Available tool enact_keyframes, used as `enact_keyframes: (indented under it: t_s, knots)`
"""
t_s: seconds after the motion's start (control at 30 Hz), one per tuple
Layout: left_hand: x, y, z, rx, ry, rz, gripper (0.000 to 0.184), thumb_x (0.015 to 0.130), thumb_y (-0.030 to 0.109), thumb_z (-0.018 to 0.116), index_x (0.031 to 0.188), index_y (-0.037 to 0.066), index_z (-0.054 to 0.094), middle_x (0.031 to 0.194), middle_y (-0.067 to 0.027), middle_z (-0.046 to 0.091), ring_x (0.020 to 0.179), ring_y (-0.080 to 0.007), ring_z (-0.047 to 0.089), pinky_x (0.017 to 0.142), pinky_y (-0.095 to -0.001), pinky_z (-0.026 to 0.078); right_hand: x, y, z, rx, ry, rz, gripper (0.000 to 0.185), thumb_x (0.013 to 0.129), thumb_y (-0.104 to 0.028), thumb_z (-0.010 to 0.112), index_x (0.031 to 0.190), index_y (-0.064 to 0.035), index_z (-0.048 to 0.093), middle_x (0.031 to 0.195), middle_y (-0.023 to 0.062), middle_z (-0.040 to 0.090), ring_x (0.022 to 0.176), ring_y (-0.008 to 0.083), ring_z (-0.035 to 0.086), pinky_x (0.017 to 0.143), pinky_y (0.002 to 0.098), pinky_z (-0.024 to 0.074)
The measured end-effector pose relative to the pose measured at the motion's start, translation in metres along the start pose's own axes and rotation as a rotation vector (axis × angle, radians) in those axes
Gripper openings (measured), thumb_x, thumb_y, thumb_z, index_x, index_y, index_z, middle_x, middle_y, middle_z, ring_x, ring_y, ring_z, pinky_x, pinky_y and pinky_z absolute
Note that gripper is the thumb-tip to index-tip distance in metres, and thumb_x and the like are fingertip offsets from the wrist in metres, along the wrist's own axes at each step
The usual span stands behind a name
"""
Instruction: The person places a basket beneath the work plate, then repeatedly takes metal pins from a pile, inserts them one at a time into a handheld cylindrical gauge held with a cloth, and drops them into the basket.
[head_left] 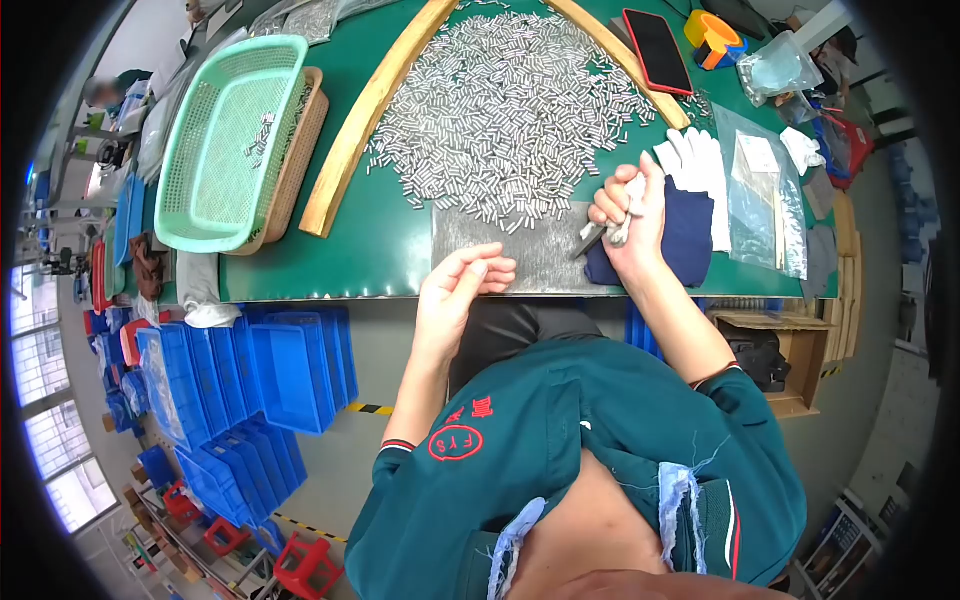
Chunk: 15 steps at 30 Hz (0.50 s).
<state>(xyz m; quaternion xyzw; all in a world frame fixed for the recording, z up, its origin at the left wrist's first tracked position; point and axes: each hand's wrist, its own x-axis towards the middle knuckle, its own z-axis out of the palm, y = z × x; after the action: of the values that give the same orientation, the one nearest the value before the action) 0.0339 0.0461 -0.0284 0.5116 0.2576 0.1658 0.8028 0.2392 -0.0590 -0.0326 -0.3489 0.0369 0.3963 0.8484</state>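
My left hand [462, 288] hovers over the front edge of a grey metal plate [480, 245]. Its fingers are loosely bent and slightly apart, and nothing shows between them. My right hand [638, 215] is closed around a tool with a white cloth-wrapped handle [634, 198]. A dark, narrow tip [588, 243] of this tool points down left at the plate; its exact kind is hidden by my fingers. Beyond both hands spreads a large heap of short metal pins [500, 120], its near edge lying on the plate. Folded navy cloth [690, 235] lies beneath my right wrist.
Two wooden strips [365, 120] flank the heap. At left, a mint-green basket [215, 150] leans in a tan one [300, 160], some pins inside. On the right are a phone [657, 50], white gloves [705, 175] and a plastic bag [760, 200]. Blue bins [290, 365] stand below left.
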Motion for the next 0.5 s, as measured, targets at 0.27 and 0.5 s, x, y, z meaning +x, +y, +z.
enact_keyframes:
  t_s: [0.27,0.5]
  knots:
    - [0.007,0.008,-0.003,0.138,0.148,0.203,0.024,0.091,0.010,0.044,0.108,-0.004,0.054,0.092,-0.0135,0.062,0.080,-0.0170,0.061,0.074,-0.0269,0.049,-0.017,0.000,0.008,-0.130,-0.160,-0.219,0.041,0.091,-0.037,0.036,0.075,-0.0034,0.054,0.044,0.0005,0.033,0.037,0.0112,0.035,0.042,0.0280,0.0375]
    - [0.011,-0.007,-0.002,0.472,0.197,0.334,0.019,0.089,0.005,0.049,0.104,-0.003,0.057,0.090,-0.0093,0.063,0.076,-0.0107,0.059,0.070,-0.0215,0.046,-0.020,0.012,0.005,-0.511,-0.407,-0.454,0.037,0.088,-0.022,0.041,0.058,-0.0009,0.044,0.054,0.0085,0.048,0.048,0.0157,0.050,0.059,0.0328,0.0485]
